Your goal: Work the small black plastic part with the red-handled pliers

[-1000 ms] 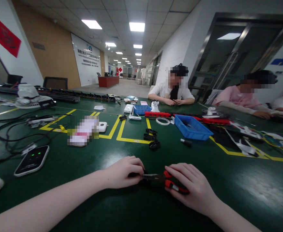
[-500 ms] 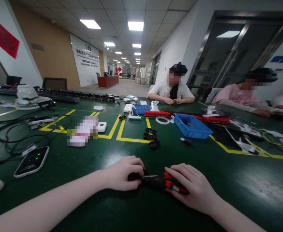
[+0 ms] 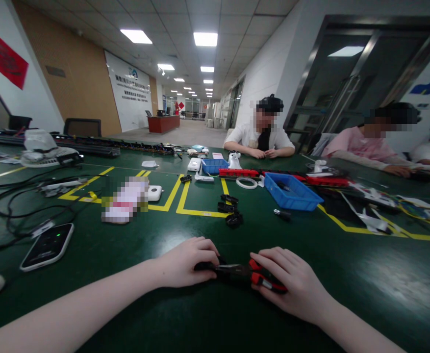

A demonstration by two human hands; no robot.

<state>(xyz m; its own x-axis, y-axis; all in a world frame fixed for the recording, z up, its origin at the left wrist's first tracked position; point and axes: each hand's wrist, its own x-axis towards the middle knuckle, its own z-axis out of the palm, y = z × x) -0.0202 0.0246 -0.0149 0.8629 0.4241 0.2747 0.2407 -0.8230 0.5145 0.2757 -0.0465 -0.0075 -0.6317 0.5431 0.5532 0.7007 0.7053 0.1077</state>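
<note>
My right hand (image 3: 291, 284) is closed around the red and black handles of a pair of pliers (image 3: 257, 272). The jaws point left, toward my left hand (image 3: 194, 262), whose fingers are closed on a small black part (image 3: 204, 266). Most of that part is hidden by the fingers, so its kind is unclear. The plier tips meet or overlap its right side; whether they grip it I cannot tell. Both hands are low over the green table (image 3: 163, 318). Beyond them lie several small black pieces (image 3: 233, 219) and a short black cylinder with a silvery end (image 3: 281, 214).
A blue bin (image 3: 291, 193) stands to the right, before red strips (image 3: 239, 172). On the left are a dark-screened device (image 3: 47, 246), black cables (image 3: 1, 208) and a blurred-out phone-like object (image 3: 125, 200). A co-worker (image 3: 261, 132) sits across the table; others sit at right.
The black part between my left fingers has tilted slightly, its left end a little lower in profile. Both hands and the pliers keep almost the same place.
</note>
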